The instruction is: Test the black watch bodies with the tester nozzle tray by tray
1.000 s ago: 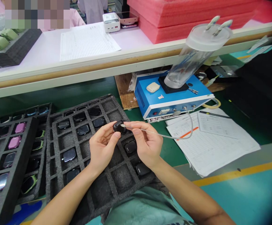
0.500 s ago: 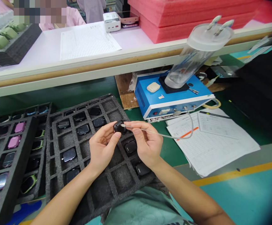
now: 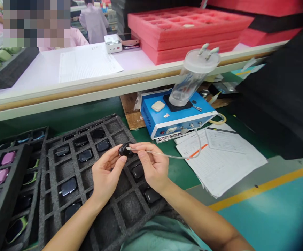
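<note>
Between the fingers and thumb of my left hand [image 3: 106, 174] is a small black watch case [image 3: 124, 149]. My right hand [image 3: 154, 165] pinches the end of a thin clear tube [image 3: 175, 156], whose pale tip meets the side of the case. The tube loops back to the front of a blue box-shaped machine [image 3: 176, 111]. Both hands hover over a dark grey foam tray [image 3: 132, 209] divided into square pockets. Several pockets hold dark watch cases, such as one watch case [image 3: 68, 187] left of my hands.
A clear cylinder [image 3: 184, 85] stands tilted in view on the machine, beside a cream watch case [image 3: 158, 106]. Papers [image 3: 219, 164] lie to the right. More foam trays [image 3: 13, 195] with pink and green-edged cases are at left. Red foam trays [image 3: 151, 38] sit on the raised shelf; a person is behind it.
The whole view has shifted, with the scene sitting lower and further left. My hands keep the same hold on the watch case and tube.
</note>
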Action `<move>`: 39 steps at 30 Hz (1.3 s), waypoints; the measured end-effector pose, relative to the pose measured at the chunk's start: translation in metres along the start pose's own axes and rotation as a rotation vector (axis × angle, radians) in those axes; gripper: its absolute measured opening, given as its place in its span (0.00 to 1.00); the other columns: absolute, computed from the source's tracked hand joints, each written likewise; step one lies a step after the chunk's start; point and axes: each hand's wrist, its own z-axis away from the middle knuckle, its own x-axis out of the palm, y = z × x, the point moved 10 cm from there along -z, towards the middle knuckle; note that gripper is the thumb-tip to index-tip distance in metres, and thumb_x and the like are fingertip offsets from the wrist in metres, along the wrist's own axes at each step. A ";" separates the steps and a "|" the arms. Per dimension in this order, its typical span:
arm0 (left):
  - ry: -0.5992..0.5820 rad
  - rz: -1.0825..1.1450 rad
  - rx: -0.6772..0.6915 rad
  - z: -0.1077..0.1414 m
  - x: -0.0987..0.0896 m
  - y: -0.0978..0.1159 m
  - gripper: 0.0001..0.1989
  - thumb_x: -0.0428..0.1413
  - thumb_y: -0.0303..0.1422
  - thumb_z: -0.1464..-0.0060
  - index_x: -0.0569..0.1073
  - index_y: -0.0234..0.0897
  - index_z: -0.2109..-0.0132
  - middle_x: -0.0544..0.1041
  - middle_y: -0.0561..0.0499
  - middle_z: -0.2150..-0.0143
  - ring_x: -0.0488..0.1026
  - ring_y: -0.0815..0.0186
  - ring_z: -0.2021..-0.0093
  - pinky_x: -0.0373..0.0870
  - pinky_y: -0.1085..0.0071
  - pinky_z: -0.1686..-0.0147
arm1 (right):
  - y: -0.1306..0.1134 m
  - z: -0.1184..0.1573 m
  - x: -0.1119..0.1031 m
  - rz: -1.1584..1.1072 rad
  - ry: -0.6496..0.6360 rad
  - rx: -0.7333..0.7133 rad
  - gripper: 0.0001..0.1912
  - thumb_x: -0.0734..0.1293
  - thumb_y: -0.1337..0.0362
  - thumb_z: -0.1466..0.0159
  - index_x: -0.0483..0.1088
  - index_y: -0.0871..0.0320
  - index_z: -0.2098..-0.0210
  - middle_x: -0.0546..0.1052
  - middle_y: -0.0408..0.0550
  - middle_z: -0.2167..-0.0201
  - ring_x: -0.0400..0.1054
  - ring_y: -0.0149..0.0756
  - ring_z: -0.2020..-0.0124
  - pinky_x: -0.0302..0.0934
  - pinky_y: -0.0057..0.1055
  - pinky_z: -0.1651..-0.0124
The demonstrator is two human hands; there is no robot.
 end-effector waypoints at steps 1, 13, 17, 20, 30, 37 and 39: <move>0.004 -0.007 0.006 -0.001 -0.001 0.000 0.19 0.69 0.35 0.50 0.81 0.37 0.51 0.84 0.44 0.53 0.83 0.59 0.55 0.81 0.66 0.53 | 0.000 -0.001 0.000 0.000 -0.001 -0.002 0.07 0.65 0.63 0.29 0.76 0.54 0.56 0.80 0.50 0.56 0.77 0.39 0.53 0.75 0.41 0.48; 0.025 -0.068 0.013 -0.004 -0.003 0.000 0.21 0.69 0.38 0.51 0.81 0.37 0.51 0.84 0.43 0.52 0.83 0.54 0.54 0.81 0.59 0.51 | 0.002 -0.003 0.001 -0.017 0.004 -0.003 0.08 0.66 0.60 0.30 0.75 0.54 0.57 0.80 0.51 0.56 0.78 0.38 0.55 0.75 0.38 0.49; 0.022 -0.062 0.015 -0.004 -0.003 0.000 0.20 0.69 0.38 0.51 0.81 0.37 0.51 0.84 0.44 0.52 0.83 0.54 0.54 0.81 0.58 0.50 | 0.001 -0.004 0.001 -0.017 0.003 -0.008 0.07 0.65 0.61 0.30 0.76 0.54 0.57 0.80 0.51 0.57 0.78 0.37 0.56 0.75 0.38 0.50; 0.019 -0.055 0.018 -0.004 -0.003 0.001 0.20 0.69 0.38 0.51 0.81 0.38 0.51 0.84 0.45 0.52 0.83 0.55 0.54 0.81 0.60 0.50 | 0.001 -0.004 0.001 -0.022 0.003 -0.008 0.07 0.66 0.62 0.30 0.76 0.55 0.57 0.80 0.51 0.56 0.78 0.38 0.56 0.75 0.38 0.50; 0.013 -0.054 0.005 -0.005 -0.002 -0.001 0.19 0.69 0.38 0.51 0.81 0.38 0.51 0.84 0.45 0.52 0.83 0.56 0.54 0.80 0.60 0.49 | 0.002 -0.004 0.002 -0.024 0.005 -0.005 0.07 0.66 0.61 0.30 0.76 0.55 0.57 0.81 0.51 0.57 0.78 0.38 0.55 0.75 0.38 0.50; 0.031 -0.071 0.000 -0.005 -0.003 -0.001 0.20 0.69 0.39 0.51 0.81 0.35 0.51 0.84 0.43 0.52 0.83 0.55 0.55 0.81 0.59 0.50 | 0.003 -0.004 0.002 -0.049 0.002 0.021 0.07 0.65 0.63 0.30 0.76 0.55 0.56 0.80 0.51 0.56 0.77 0.38 0.54 0.74 0.38 0.49; 0.032 -0.072 -0.007 -0.005 -0.004 -0.002 0.21 0.69 0.39 0.51 0.81 0.36 0.51 0.84 0.43 0.52 0.83 0.55 0.55 0.81 0.58 0.50 | 0.003 -0.003 0.001 -0.055 0.002 0.024 0.07 0.65 0.64 0.30 0.76 0.55 0.56 0.80 0.50 0.56 0.77 0.38 0.54 0.74 0.38 0.49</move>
